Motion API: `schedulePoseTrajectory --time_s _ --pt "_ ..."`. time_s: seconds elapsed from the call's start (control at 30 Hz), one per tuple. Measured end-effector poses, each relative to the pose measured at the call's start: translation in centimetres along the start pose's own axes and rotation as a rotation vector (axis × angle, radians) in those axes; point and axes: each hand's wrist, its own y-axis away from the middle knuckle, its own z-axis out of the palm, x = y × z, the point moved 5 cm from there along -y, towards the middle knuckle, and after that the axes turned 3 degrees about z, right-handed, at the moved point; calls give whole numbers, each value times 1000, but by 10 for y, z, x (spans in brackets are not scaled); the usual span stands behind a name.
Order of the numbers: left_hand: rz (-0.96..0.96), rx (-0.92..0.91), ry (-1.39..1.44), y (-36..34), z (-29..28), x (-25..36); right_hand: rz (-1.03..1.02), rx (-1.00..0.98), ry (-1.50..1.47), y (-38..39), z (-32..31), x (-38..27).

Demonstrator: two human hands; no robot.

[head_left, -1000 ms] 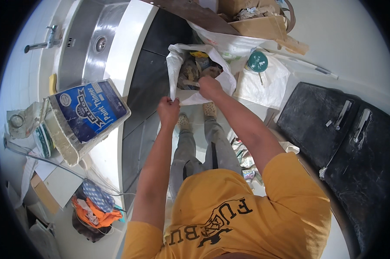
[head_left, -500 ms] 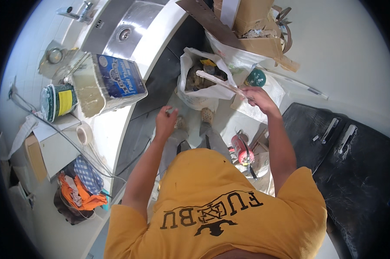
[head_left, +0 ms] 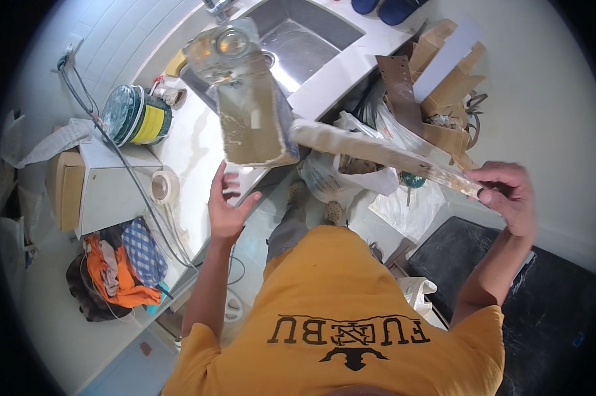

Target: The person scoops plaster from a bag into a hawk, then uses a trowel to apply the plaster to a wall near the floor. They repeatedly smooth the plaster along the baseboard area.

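My right hand (head_left: 510,196) grips one end of a long flat wooden stick (head_left: 384,153), with thumb and fingers closed around it. A pale crust coats the stick's far end, which reaches left to the near right corner of a cut-open metal tin (head_left: 248,129). Whether the stick touches the tin, I cannot tell. The tin stands on the white counter, stained beige inside, its lid folded back. Just below the tin's near edge is my left hand (head_left: 228,210), open, fingers spread and holding nothing. Under the stick, a white bag (head_left: 324,177) with rubbish stands on the floor.
Behind the tin is a steel sink (head_left: 311,49). On the left are a green pail (head_left: 149,119), a tape roll (head_left: 165,187), a cable (head_left: 134,181) and orange cloth (head_left: 113,270). Torn cardboard (head_left: 436,99) stands far right; a black cabinet (head_left: 555,317) is near right.
The stick has come up from over the rubbish bag, its far end now by the tin. My left hand has moved left and its fingers have spread. The view has shifted.
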Motion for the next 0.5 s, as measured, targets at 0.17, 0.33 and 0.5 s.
schedulePoseTrajectory --time_s 0.17,0.33,0.5 --pt "-46 -216 -106 -47 11 -19 -111 -119 564 -86 61 -137" --pt "0 -227 17 -59 26 -37 -296 -165 1200 -160 165 -187" --pt "-38 -387 20 -67 33 -52 -376 -358 1505 -203 236 -190"
